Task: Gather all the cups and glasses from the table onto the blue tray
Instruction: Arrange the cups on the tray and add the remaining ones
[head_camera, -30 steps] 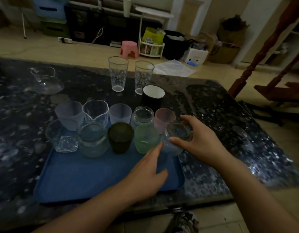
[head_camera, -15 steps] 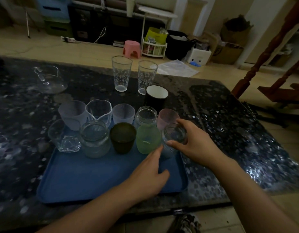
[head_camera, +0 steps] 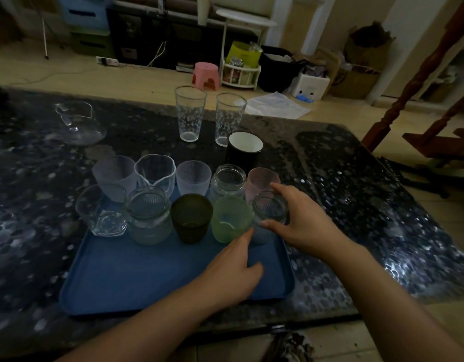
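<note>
The blue tray (head_camera: 136, 278) lies on the dark speckled table (head_camera: 356, 194) and carries several cups and glasses in two rows. My right hand (head_camera: 304, 223) grips a small clear glass jar (head_camera: 268, 209) at the tray's right edge, beside the green cup (head_camera: 230, 218). My left hand (head_camera: 233, 267) rests on the tray with fingers stretched toward the jar's base. A dark cup (head_camera: 191, 218) and a clear jar (head_camera: 147, 212) stand in the front row. Off the tray stand two tall clear glasses (head_camera: 190, 113), a black mug (head_camera: 244, 150) and a glass pitcher (head_camera: 78, 124).
The tray's near half is bare blue surface. Beyond the table's far edge is a floor with a pink stool (head_camera: 206, 75), a white rack (head_camera: 241, 71) and boxes. A wooden chair frame (head_camera: 413, 82) stands at the right.
My right hand has carried the small clear jar leftward from the tray's edge to beside the green cup. My left hand stayed on the tray.
</note>
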